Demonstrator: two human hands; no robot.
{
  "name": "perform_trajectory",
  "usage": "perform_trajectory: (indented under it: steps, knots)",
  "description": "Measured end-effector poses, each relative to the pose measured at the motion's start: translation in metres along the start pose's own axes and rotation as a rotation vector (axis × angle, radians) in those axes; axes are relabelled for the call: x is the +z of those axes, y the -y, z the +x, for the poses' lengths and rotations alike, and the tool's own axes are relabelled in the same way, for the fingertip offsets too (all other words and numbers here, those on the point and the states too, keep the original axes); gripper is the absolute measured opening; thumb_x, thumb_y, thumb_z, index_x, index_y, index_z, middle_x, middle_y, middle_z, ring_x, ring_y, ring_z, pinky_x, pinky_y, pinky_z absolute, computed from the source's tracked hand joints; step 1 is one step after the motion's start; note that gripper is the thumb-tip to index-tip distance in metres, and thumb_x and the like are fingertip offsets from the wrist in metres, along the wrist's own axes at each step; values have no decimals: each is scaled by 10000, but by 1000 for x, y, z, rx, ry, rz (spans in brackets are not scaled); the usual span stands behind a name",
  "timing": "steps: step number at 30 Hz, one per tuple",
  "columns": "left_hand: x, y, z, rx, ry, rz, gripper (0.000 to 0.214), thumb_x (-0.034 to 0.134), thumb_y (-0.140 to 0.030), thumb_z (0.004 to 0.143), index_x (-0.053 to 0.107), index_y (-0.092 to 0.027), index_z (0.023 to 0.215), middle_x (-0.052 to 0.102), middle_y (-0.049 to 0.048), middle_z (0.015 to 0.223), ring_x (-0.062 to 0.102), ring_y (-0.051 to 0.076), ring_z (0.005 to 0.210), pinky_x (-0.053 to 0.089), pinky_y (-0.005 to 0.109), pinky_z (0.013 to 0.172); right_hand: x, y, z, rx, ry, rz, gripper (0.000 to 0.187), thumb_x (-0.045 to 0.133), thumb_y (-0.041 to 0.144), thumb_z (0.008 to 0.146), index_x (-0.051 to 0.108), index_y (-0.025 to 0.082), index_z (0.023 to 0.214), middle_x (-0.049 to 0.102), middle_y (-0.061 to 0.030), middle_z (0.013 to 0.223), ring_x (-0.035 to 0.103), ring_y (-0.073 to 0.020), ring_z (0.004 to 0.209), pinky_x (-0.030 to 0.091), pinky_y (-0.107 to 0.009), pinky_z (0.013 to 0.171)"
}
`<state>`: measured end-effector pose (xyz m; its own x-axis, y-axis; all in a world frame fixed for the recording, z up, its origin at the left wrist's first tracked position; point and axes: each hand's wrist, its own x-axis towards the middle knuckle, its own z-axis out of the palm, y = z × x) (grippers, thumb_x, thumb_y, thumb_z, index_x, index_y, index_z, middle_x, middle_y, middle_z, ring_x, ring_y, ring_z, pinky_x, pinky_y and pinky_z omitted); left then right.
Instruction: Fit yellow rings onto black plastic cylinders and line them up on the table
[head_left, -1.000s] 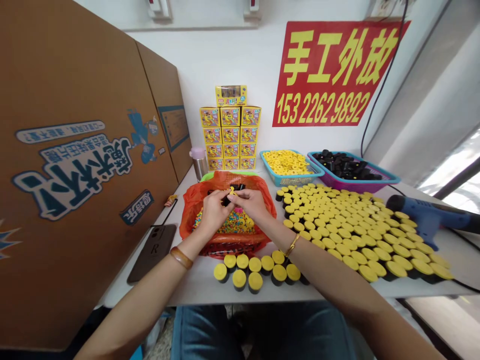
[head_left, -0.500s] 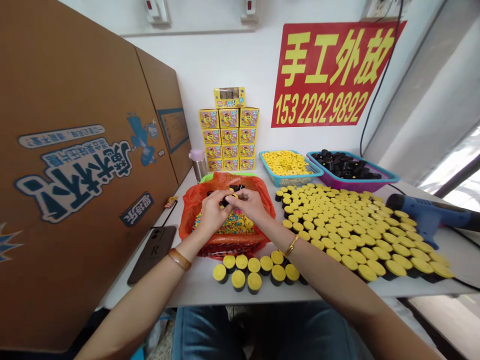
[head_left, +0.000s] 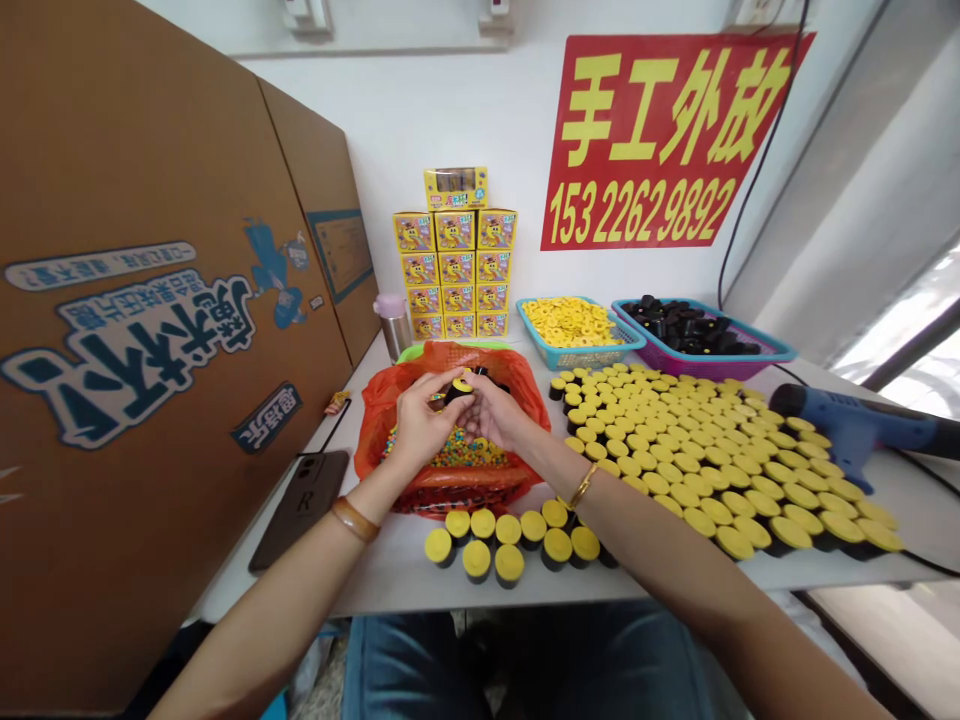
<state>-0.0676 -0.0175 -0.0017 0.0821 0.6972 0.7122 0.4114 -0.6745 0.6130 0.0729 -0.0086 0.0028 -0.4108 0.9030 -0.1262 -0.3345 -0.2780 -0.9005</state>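
Observation:
Over the basket point(head_left: 480, 492) lined with an orange-red plastic bag point(head_left: 381, 415), my left hand point(head_left: 424, 418) grips a small black cup with a yellow lid point(head_left: 460, 386). My right hand point(head_left: 495, 412) is on the cup's right side, its thumb and forefinger at the lid and its other fingers curled underneath. Small multicoloured candy beads point(head_left: 469, 448) fill the basket below both hands. Some black cups lie at the back of the basket, partly hidden by my hands.
Capped cups point(head_left: 508, 565) stand in front of the basket, and a large group point(head_left: 697, 470) covers the right. Behind are a basket of yellow lids point(head_left: 570, 322) and one of black cups point(head_left: 690, 330). A blue heat-gun-like tool point(head_left: 847, 425), phone point(head_left: 300, 510), flask point(head_left: 393, 325) and carton point(head_left: 172, 400) flank them.
The yellow lid of the held cup shows more plainly now. My right hand has shifted slightly down, its fingers curled lower beside the cup. The camera view has moved a little.

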Motion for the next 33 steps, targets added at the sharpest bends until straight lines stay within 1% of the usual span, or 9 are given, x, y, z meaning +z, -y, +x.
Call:
perform_trajectory:
  steps: [4, 8, 14, 18, 22, 27, 29, 31, 33]
  knots:
    - [1, -2, 1, -12, 3, 25, 397, 702, -212, 778, 707, -198, 1175, 738, 76, 1025, 684, 183, 893, 562, 299, 780, 0, 1, 0, 12, 17, 59, 387, 523, 503, 899, 560, 183, 684, 557, 10, 500, 472, -102, 428, 452, -230, 457]
    - [3, -6, 1, -5, -31, 164, 340, 695, -170, 732, 728, -192, 1070, 762, 65, 1013, 700, 200, 886, 554, 335, 846, 0, -1, 3, 9, -20, 90, 352, 572, 487, 877, 559, 184, 697, 529, 35, 485, 454, -97, 413, 442, -236, 453]
    - [1, -12, -1, -1, -9, 255, 278, 672, -195, 754, 731, -178, 1025, 770, 64, 958, 702, 202, 833, 540, 310, 786, -2, -5, 4, 20, 5, 88, 366, 592, 477, 864, 556, 180, 653, 521, 30, 481, 464, -93, 422, 454, -233, 465]
    - [0, -11, -1, -15, 23, 212, 269, 643, -190, 781, 733, -181, 1035, 770, 48, 920, 692, 179, 776, 529, 285, 744, -3, -3, 3, 42, 23, 93, 347, 588, 458, 857, 570, 178, 653, 530, 25, 492, 479, -95, 430, 461, -235, 467]
    - [0, -10, -1, -44, 46, 155, 289, 680, -217, 774, 732, -186, 1056, 768, 34, 886, 680, 161, 733, 527, 270, 720, -2, 1, 1, 53, -4, 60, 342, 591, 457, 858, 581, 178, 660, 532, 20, 484, 457, -92, 415, 461, -235, 458]
    - [-1, -11, 0, -114, 31, 137, 229, 728, -223, 732, 742, -170, 954, 751, 25, 788, 656, 149, 668, 517, 259, 664, -3, -2, 2, 21, -63, -29, 331, 659, 482, 817, 606, 173, 710, 591, -5, 551, 490, -98, 448, 469, -243, 464]
    - [-2, -9, 0, -129, 11, 168, 189, 735, -211, 712, 741, -167, 896, 743, 26, 765, 650, 152, 659, 511, 262, 653, -4, -5, 3, -98, -181, -106, 310, 741, 461, 747, 621, 176, 760, 646, -20, 638, 554, -115, 514, 491, -251, 495]
    - [-2, -8, 0, -119, 6, 212, 148, 730, -203, 708, 738, -168, 852, 740, 32, 764, 653, 162, 677, 507, 272, 663, -5, -7, 3, -340, -294, -204, 305, 813, 396, 666, 640, 185, 804, 694, -28, 753, 629, -143, 646, 539, -270, 596]
    - [-2, -6, 0, -92, 5, 259, 122, 720, -199, 712, 738, -168, 828, 740, 44, 782, 660, 175, 710, 504, 284, 685, -6, -9, 4, -554, -302, -299, 272, 821, 354, 649, 676, 192, 813, 721, -34, 832, 668, -168, 778, 560, -304, 737]
